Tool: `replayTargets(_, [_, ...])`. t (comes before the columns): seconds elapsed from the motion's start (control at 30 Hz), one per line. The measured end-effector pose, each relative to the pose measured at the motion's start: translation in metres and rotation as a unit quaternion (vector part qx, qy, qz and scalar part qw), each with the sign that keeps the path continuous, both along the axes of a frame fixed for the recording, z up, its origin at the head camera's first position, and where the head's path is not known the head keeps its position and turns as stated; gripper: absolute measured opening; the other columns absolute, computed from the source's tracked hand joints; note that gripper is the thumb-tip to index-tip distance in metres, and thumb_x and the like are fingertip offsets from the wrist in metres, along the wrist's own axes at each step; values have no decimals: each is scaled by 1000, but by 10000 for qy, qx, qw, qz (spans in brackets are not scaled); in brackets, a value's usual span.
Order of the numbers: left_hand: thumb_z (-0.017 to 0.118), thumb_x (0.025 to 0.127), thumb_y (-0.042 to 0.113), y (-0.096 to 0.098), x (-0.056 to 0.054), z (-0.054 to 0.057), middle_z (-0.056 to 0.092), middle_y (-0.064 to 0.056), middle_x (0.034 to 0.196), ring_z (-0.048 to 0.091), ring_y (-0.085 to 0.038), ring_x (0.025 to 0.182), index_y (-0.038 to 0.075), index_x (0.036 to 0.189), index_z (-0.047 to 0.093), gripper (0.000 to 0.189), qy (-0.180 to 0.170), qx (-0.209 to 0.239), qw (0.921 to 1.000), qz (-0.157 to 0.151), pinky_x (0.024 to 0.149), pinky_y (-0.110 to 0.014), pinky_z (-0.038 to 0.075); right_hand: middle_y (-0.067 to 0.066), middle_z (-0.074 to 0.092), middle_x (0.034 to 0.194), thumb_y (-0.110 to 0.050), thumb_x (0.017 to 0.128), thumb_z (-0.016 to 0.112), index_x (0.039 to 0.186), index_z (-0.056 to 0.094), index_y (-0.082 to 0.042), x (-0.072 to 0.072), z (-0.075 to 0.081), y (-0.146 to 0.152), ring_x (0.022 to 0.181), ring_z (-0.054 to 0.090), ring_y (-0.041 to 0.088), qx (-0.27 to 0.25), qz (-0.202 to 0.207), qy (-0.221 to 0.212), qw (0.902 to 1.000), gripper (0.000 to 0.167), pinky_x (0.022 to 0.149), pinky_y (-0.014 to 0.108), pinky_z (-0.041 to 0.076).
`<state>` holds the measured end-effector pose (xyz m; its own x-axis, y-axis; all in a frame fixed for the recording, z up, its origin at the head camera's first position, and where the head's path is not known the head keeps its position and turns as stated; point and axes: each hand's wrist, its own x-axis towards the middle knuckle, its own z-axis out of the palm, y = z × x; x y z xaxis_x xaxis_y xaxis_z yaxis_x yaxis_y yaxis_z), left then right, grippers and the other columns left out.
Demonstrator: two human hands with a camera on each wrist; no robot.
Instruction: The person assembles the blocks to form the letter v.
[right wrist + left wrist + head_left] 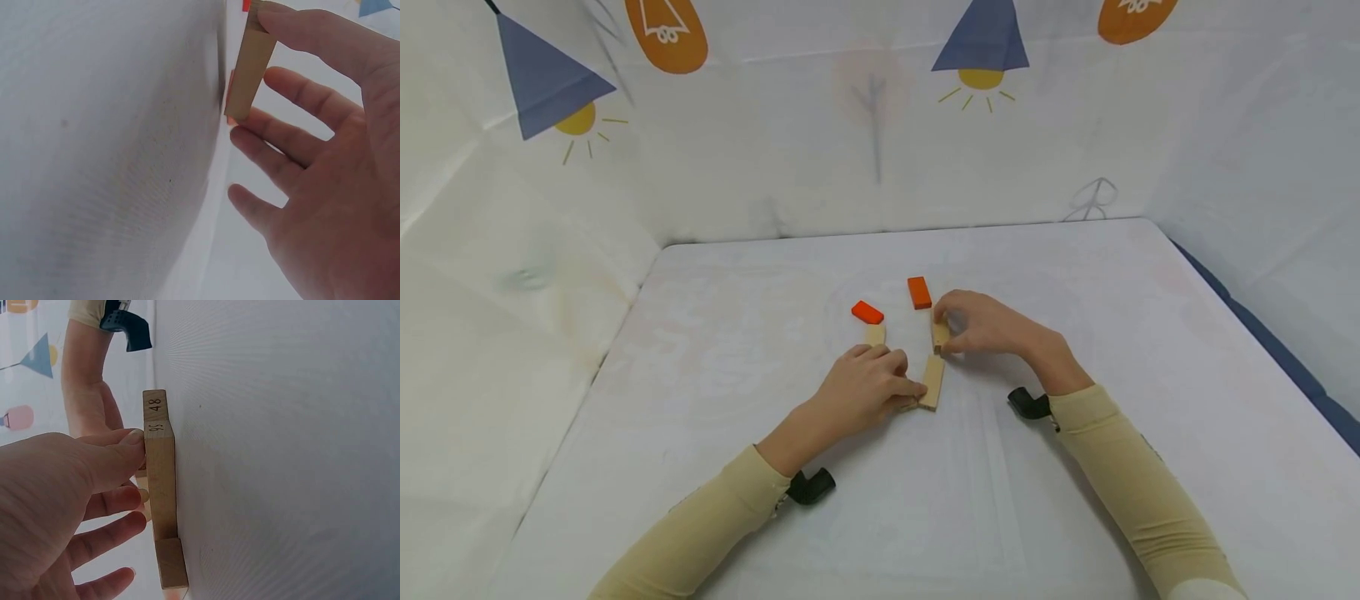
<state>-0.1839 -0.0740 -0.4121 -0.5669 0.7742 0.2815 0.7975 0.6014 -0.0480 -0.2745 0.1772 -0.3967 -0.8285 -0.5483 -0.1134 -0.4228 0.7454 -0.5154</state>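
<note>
Head view: right hand [988, 327] pinches a wood block [937, 335] just left of it, long axis pointing away from the person, between red block [919, 292] and nearer block [933, 377], where the farther left hand [865, 385], fingers spread, rests its thumb

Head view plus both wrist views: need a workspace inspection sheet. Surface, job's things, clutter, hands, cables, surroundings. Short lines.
Surface: white tabletop, faint creases near the front.
Job's things: plain wooden blocks, partly hidden by the hands; two orange-red blocks at the far ends. Printed digits show on two wooden end faces in the left wrist view.
Clutter: nothing seen.
Left hand: touches the wooden blocks; whether it pinches one is unclear.
Right hand: holds one wooden block between thumb and fingers.
Cables: nothing seen.
Surroundings: white sheeting with printed lamps and bulbs; dark devices at both cuffs.
</note>
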Motion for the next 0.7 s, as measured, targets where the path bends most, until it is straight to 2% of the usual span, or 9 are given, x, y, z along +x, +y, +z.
replayTargets(0.27, [73, 90, 35, 1, 0, -2, 57, 8, 86, 54, -12, 80, 44, 106, 75, 18, 17, -16, 10000, 13, 80, -28, 47, 3, 60, 123, -28, 80, 78, 114, 61, -15, 3, -2, 0, 120, 51, 23, -123, -81, -186, 9997, 40, 108, 47, 40])
replayTargets(0.47, [74, 89, 34, 2, -1, -2, 57, 7, 86, 54, -13, 81, 43, 106, 75, 19, 30, 35, 10000, 8, 83, -30, 48, 3, 60, 117, -29, 81, 78, 110, 61, -15, 3, 1, -2, 111, 52, 22, -110, -68, -170, 9998, 37, 102, 43, 42])
replayTargets(0.7, [74, 90, 33, 2, -2, -1, 57, 7, 87, 54, -13, 82, 43, 108, 75, 21, -20, -8, 10000, 17, 85, -30, 47, 3, 58, 109, -31, 79, 79, 102, 60, -14, 5, 3, -3, 102, 50, 21, 45, -101, -172, 9998, 33, 89, 37, 41])
